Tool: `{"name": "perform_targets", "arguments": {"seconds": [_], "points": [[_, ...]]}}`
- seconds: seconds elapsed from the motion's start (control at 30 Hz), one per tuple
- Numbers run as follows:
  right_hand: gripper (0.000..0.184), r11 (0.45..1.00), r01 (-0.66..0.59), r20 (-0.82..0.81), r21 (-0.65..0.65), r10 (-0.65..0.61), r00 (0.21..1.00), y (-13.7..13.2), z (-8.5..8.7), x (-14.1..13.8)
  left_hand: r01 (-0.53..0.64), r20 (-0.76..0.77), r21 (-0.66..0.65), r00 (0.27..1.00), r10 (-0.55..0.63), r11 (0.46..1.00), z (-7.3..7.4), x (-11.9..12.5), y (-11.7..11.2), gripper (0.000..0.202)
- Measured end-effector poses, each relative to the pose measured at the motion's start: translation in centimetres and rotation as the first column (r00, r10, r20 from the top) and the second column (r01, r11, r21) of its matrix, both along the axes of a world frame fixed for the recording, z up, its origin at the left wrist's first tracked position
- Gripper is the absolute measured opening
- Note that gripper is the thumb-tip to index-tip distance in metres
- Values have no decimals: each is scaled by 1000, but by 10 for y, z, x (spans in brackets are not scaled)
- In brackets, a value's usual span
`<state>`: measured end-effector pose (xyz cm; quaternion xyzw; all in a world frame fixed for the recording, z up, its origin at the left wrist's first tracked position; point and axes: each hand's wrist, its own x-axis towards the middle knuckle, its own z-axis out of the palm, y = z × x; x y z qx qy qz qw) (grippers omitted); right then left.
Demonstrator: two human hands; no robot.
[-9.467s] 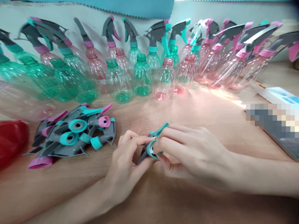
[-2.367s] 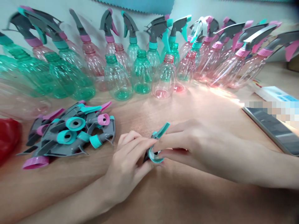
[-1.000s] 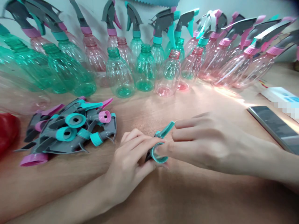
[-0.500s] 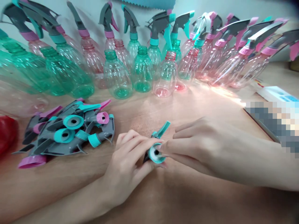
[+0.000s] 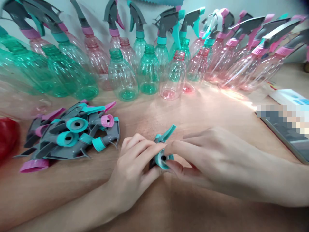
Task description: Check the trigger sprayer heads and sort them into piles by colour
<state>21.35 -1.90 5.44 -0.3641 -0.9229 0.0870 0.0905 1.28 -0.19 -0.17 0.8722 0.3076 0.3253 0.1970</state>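
Observation:
My left hand point(image 5: 131, 167) is closed around a grey trigger spray head point(image 5: 164, 137) with a teal trigger. The spray head's teal collar point(image 5: 160, 161) faces me, showing a white inside and a dark central hole. On the collar's right side, my right hand point(image 5: 210, 158) has its thumb and index finger gripping the rim, the other fingers curled behind. Much of the sprayer's grey body is hidden by my left fingers. To the left lies a pile of loose grey spray heads point(image 5: 61, 150) with teal and pink collars.
Green open bottles point(image 5: 148, 72) and pink open bottles point(image 5: 172, 82) stand beyond my hands. Behind them, bottles fitted with spray heads point(image 5: 166, 27) line the wall. A phone point(image 5: 287, 138) lies at right beside a white box point(image 5: 289, 98). Something red point(image 5: 8, 138) sits at the left edge.
My right thumb has swung down and away from the collar's face to its lower right rim, with the index finger now above. My left hand keeps its hold on the spray head.

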Motion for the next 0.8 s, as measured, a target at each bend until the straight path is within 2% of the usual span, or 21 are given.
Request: {"name": "perform_targets", "arguments": {"seconds": [0.2, 0.43, 0.53, 0.63, 0.8], "points": [[16, 999, -24, 4, -35, 24, 1000, -7, -7, -3, -30, 1, 34, 1000, 30, 999, -1, -1, -4, 15], [23, 989, -131, -27, -63, 129, 991, 3, -1, -1, 44, 5, -57, 999, -43, 997, 3, -2, -2, 22], [25, 998, -59, -17, -27, 59, 998, -1, 2, 0, 23, 10, -37, 1000, -23, 999, 3, -2, -3, 23], [24, 996, 27, 3, -86, -27, 1000, -10, 0, -1, 2, -19, -1, 1000, -2, 1000, 2, -1, -3, 22], [15, 988, 73, -52, -133, -80, 995, -25, -21, 5, -40, -42, 21, 998, 41, 999, 0, 1, 2, 21]]}}
